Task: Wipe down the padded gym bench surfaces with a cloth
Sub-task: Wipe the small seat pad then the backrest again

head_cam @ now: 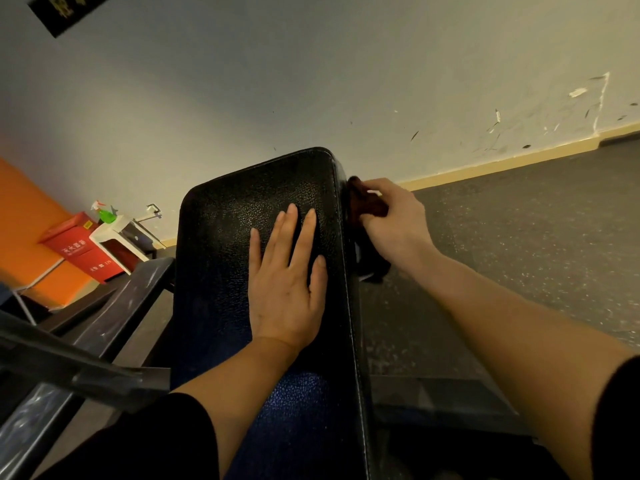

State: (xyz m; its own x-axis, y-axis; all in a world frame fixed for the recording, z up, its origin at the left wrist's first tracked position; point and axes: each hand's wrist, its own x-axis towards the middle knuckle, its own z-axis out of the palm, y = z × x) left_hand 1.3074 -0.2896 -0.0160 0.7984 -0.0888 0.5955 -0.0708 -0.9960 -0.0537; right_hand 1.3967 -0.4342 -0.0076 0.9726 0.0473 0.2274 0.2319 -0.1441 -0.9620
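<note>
both hands work the bench pad (242, 216): left hand (284, 292) flat, fingers spread, holding nothing, while right hand (394, 220) bunches the soft, limp cloth (367, 202) against its right edge.

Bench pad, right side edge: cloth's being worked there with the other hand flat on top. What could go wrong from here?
1. The right hand bunches the dark cloth against the side of the bench pad; a loose end hangs below and could snag out of sight under the pad.
2. The left hand lies flat on the top, so that patch may go unwiped.
3. Dark cloth on black padding in dim light: missed spots would be hard to see.
</note>
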